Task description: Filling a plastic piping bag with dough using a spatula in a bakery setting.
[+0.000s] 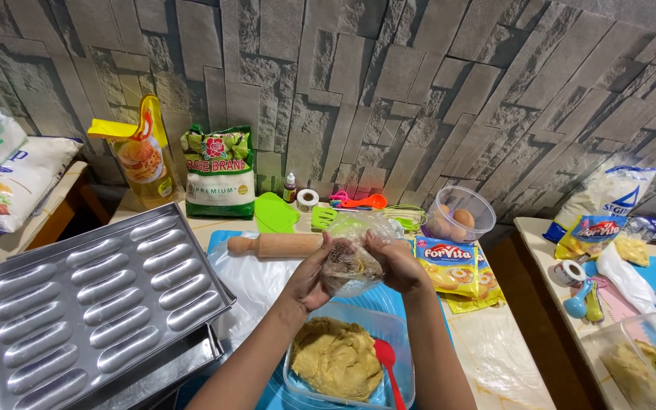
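Both hands are raised over the table and grip a clear plastic bag (352, 258) with a brownish filling inside. My left hand (309, 277) clasps the bag's left side and my right hand (402, 266) clasps its right side. Directly below them stands a clear square container (398, 326) holding a lump of yellow-brown dough (335, 357) and a red spatula (386, 361). A wooden rolling pin (271, 244) lies just beyond my left hand.
A metal mould tray (93, 296) with long oval hollows sits at the left. At the back stand a yellow oil pouch (140, 152), a green flour bag (220, 171), a bowl of eggs (461, 214) and yellow sachets (449, 266). A second table (548, 250) at the right carries more packets and utensils.
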